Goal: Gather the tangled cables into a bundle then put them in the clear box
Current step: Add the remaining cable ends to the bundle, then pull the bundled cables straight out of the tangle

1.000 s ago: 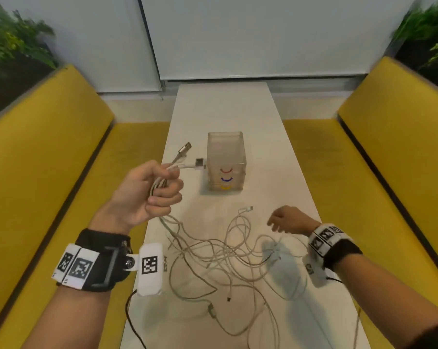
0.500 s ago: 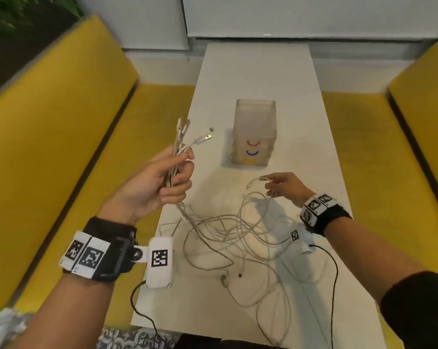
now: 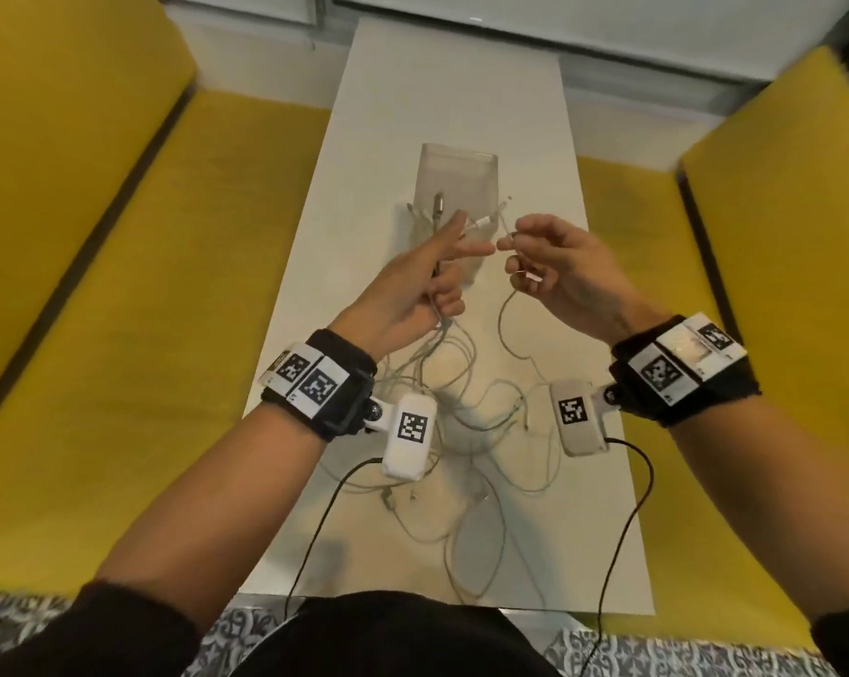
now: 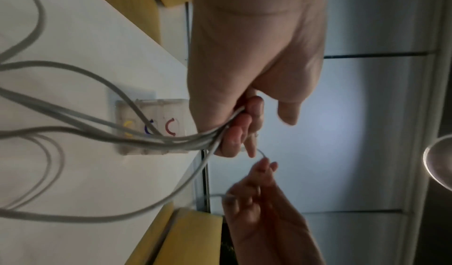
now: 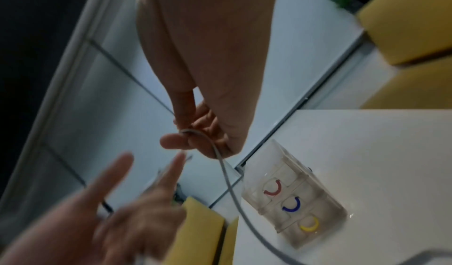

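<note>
Head view showed the left hand (image 3: 403,290) raised above the narrow white table (image 3: 603,481), its lower fingers curled round a sheaf of thin grey-white charging cables (image 3: 461,412) while the forefinger and thumb stuck out straight. Plug ends fanned up and away from that fist toward the clear plastic box with red, blue and yellow arcs on its side (image 3: 456,173), which stood upright farther along the table. Right hand (image 3: 566,273), just beside the left, pinched the end of one more cable between thumb and forefinger, the two hands nearly touching at the fingertips.

Most of the cable length lay in loose, crossing loops on the table between the forearms, with strands rising to the left fist. On the left wrist camera several strands (image 4: 137,134) ran together into the curled fingers (image 4: 234,134); the right wrist camera showed a single strand (image 5: 227,180) dropping from the pinch.

Such cables would likely be light, limp and springy, so loops would tend to snag and uncoil. Best hold seemed to be near the plugs, ends kept together, the slack then drawn up. Gathered part's long axis ran roughly from the person toward the box, plugs leading.
</note>
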### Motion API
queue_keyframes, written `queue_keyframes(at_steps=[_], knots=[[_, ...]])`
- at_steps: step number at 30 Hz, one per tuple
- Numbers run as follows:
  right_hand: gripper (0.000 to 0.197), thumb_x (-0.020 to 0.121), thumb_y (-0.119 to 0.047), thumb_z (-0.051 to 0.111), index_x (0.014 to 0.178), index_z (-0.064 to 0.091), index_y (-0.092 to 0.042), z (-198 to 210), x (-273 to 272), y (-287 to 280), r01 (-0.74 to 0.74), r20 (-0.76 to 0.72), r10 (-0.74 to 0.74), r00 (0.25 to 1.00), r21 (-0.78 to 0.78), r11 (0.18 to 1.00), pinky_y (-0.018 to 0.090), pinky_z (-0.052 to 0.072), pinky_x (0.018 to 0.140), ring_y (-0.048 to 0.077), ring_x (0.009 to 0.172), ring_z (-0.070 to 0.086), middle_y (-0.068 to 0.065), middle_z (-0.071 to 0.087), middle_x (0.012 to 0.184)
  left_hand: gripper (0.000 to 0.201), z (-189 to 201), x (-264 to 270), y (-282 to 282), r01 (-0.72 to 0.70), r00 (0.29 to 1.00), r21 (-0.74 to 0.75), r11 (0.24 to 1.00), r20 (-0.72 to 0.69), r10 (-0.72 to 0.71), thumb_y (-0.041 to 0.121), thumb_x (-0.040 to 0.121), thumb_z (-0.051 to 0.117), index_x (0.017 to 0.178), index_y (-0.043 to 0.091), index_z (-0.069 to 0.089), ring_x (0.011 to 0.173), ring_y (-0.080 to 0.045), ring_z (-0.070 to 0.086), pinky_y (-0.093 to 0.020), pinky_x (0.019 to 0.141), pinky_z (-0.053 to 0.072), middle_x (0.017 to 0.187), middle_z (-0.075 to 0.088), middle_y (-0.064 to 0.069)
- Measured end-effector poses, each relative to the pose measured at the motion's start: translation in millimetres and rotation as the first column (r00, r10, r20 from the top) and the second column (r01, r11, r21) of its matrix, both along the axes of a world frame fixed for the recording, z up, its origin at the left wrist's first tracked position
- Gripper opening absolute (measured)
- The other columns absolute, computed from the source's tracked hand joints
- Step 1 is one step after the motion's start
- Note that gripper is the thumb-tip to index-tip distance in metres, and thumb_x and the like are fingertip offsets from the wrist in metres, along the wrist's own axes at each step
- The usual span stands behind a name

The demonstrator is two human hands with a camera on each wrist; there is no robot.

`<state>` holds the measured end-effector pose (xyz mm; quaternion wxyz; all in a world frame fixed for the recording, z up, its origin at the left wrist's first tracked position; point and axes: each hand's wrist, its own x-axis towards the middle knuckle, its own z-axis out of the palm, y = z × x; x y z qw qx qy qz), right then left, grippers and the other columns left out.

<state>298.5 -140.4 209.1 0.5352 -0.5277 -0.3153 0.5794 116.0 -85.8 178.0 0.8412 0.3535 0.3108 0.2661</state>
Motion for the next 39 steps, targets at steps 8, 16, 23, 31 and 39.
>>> queue_keyframes(at_steps=[8,16,23,31,39], knots=[[0.025,0.090,-0.019,0.063,0.106,0.049,-0.007,-0.6,-17.2,-17.8,-0.159,0.271,0.146,0.951,0.024,0.987,0.023,0.046,0.057,0.018,0.059,0.053,0.009,0.060,0.070,0.022,32.5,11.4,4.1,-0.237,0.950,0.436,0.868,-0.081,0.301,0.023,0.100,0.053,0.081,0.013,0.059,0.049,-0.009,0.038,-0.025,0.050,0.032,0.067,0.048,-0.004],[0.049,0.091,-0.054,0.056,0.069,0.040,-0.013,-22.4,24.8,-56.1,-0.250,0.573,0.300,0.763,-0.166,0.954,0.032,0.035,0.059,0.010,0.055,0.033,-0.002,0.031,0.063,0.028,89.3,-40.2,33.1,-0.493,0.870,0.302,0.816,0.160,0.467,0.032,0.106,0.041,0.083,0.017,0.043,0.039,-0.012,0.027,-0.026,0.043,0.026,0.053,0.027,0.002],[0.015,0.100,-0.016,0.039,0.086,0.043,-0.016,22.3,-9.0,-32.1,-0.310,0.524,0.336,0.783,-0.140,0.940,0.022,0.029,0.048,0.006,0.052,0.031,-0.011,0.037,0.061,0.029,52.9,0.4,-15.9,0.229,0.928,0.757,0.611,-0.359,0.096,0.039,0.086,0.075,0.106,0.018,0.070,0.072,-0.027,0.066,-0.042,0.066,0.057,0.086,0.072,-0.012],[0.046,0.094,-0.009,0.060,0.125,0.029,-0.023,51.2,-3.6,-40.1,-0.239,0.423,0.168,0.891,0.121,0.963,0.029,0.041,0.058,0.014,0.064,0.044,0.012,0.050,0.091,0.026,63.0,-12.6,-9.3,0.423,0.878,0.595,0.683,-0.456,-0.146,0.036,0.092,0.068,0.083,0.013,0.074,0.045,-0.010,0.029,-0.024,0.043,0.025,0.050,0.042,0.008],[0.029,0.090,-0.021,0.067,0.098,0.060,0.005,47.4,23.9,-40.1,-0.207,0.628,0.065,0.775,0.156,0.966,0.024,0.030,0.048,0.015,0.053,0.035,0.006,0.044,0.062,0.035,93.2,-34.2,21.5,-0.219,0.975,0.466,0.857,0.086,0.203,0.021,0.101,0.053,0.067,0.018,0.047,0.039,-0.007,0.021,-0.029,0.045,0.013,0.044,0.035,0.010]])
